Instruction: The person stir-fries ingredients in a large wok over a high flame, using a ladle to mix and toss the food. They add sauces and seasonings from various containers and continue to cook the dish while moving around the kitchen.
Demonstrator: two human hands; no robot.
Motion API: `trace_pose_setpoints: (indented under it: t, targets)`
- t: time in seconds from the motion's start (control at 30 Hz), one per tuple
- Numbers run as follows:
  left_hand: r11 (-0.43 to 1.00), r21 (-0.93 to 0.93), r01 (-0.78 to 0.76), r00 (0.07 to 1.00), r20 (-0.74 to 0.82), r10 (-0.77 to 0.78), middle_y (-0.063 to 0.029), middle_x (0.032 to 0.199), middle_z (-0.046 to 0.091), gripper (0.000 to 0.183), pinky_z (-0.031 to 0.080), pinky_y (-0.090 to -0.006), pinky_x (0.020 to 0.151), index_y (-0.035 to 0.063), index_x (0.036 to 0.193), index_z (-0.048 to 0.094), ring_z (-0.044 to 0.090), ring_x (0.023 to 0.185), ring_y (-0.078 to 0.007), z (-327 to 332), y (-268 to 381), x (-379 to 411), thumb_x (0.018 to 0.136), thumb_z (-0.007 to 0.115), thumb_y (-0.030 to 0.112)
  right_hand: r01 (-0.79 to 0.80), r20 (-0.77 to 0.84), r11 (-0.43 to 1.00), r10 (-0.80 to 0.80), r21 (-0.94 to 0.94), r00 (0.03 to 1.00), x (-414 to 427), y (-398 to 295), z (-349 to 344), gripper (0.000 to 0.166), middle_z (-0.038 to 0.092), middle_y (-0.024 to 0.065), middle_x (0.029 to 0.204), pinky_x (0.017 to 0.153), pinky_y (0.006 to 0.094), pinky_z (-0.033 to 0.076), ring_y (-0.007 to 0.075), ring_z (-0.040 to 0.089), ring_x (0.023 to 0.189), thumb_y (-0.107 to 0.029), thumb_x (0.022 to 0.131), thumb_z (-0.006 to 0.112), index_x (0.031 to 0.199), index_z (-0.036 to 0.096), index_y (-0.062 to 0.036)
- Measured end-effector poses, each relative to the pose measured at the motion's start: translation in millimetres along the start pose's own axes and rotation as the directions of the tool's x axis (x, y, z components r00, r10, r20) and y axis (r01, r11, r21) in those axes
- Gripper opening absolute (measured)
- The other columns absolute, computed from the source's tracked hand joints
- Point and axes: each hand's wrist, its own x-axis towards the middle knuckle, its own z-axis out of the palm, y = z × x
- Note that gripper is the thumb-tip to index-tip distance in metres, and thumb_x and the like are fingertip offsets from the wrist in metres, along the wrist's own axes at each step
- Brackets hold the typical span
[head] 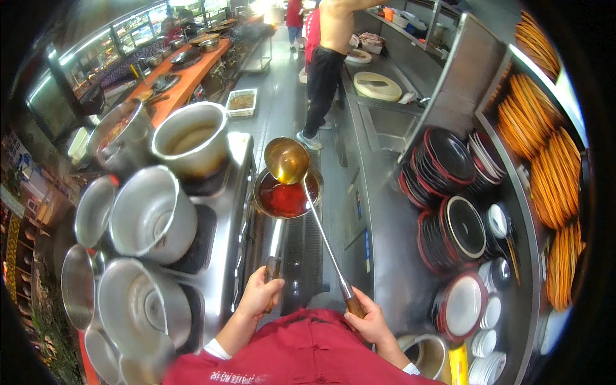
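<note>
My left hand (261,292) grips the dark handle of a metal saucepan (280,215), which holds reddish-brown liquid and is held out over the aisle floor. In my right hand (369,317) is the wooden grip of a long-handled metal ladle (319,221). The ladle's bowl (287,160) is above the far part of the pan, with golden liquid or a shiny reflection in it; which of the two I cannot tell.
Large metal pots (153,211) stand on a steel stove at left. On the right steel counter (387,269) are stacked black plates (450,154) and white bowls (491,313). A person (327,62) stands farther up the aisle, near a white basket (241,103) on the floor.
</note>
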Motion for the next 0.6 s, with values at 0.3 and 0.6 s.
trace_pose_setpoints:
  t: [0.3,0.6]
  targets:
    - [0.981,-0.127,-0.149,0.984,-0.115,0.134,-0.0001,0.063,0.051,0.014,0.033,-0.0236,0.036,0.0072,0.093,0.052,0.045,0.041,-0.0096,15,107,192,0.086,0.064,0.005,0.141,0.161,0.964,-0.106,-0.227,0.981,249,-95,-72,0.065,0.066,0.0062,0.106,0.089,0.0278,0.048,0.0114,0.06,0.096,-0.007,0.084,0.068,0.145,0.044,-0.0029]
    - [0.966,-0.162,-0.203,0.949,-0.276,0.153,-0.0002,0.067,0.052,0.014,0.036,-0.0242,0.041,0.0068,0.096,0.053,0.046,0.044,-0.0098,-3,201,342,0.086,0.062,0.005,0.247,0.328,0.92,-0.142,-0.306,0.934,458,-203,-71,0.064,0.066,0.0085,0.119,0.096,0.0287,0.045,0.0126,0.059,0.108,-0.009,0.086,0.067,0.145,0.043,-0.0034]
